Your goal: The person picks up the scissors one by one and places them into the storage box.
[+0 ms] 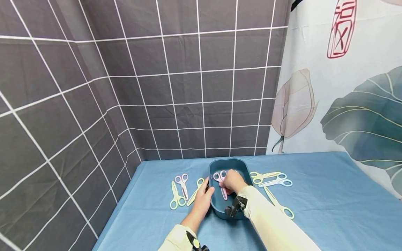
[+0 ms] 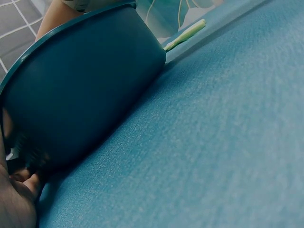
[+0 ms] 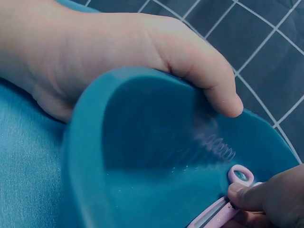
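Note:
A dark teal plastic basin (image 1: 219, 206) stands on the blue cloth. My left hand (image 1: 202, 199) grips its left side; in the right wrist view the thumb of the left hand (image 3: 142, 45) hooks over the rim. Inside the basin, my right hand (image 1: 234, 181) pinches a pair of pink scissors (image 1: 224, 192) near the handle loops, blades pointing toward me. In the right wrist view the scissors (image 3: 241, 175) lie low, close to the basin floor; whether they touch it I cannot tell. The left wrist view shows mainly the basin's outer wall (image 2: 85, 85).
Left of the basin lie pink-and-white scissors (image 1: 182, 183), yellow-green scissors (image 1: 176, 198) and yellow scissors (image 1: 196, 191). To its right are yellow scissors (image 1: 260, 177), light blue scissors (image 1: 278, 180) and pale green scissors (image 1: 277, 204). A grey checked curtain (image 1: 185, 87) hangs behind.

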`<state>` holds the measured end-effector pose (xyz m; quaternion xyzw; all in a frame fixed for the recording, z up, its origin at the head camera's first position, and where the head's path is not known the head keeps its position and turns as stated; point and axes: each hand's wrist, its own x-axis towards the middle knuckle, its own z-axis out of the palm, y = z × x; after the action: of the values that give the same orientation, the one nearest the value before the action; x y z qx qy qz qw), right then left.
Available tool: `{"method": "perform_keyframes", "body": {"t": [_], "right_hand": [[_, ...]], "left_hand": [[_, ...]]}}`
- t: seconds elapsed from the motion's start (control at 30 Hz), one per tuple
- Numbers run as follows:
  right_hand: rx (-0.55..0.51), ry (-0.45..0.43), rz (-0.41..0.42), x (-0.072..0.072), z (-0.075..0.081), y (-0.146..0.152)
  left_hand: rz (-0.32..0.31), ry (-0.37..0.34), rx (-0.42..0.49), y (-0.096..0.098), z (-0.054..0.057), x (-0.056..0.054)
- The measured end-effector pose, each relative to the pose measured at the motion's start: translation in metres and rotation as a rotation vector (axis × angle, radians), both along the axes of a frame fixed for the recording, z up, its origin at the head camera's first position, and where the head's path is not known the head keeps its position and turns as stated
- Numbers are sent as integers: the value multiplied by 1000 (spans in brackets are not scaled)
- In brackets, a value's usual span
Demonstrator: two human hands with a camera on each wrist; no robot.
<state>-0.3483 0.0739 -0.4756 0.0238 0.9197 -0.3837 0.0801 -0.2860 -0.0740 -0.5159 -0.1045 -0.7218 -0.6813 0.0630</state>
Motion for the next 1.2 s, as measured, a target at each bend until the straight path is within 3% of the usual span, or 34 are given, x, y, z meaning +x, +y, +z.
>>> {"method": "perform_keyframes", "body": {"t": [0.53, 0.9, 1.07, 1.2], "right_hand": [[155, 65, 35, 3, -1, 0], [-55, 33, 11, 0, 9, -1], [-152, -11, 57, 7, 23, -1], [-205, 28, 68, 16, 41, 8]], "left_hand": [[8, -19, -8, 1, -2, 0], [11, -5, -25, -2, 1, 0], [12, -9, -31, -2, 1, 0], [12, -11, -27, 0, 0, -1]]}}
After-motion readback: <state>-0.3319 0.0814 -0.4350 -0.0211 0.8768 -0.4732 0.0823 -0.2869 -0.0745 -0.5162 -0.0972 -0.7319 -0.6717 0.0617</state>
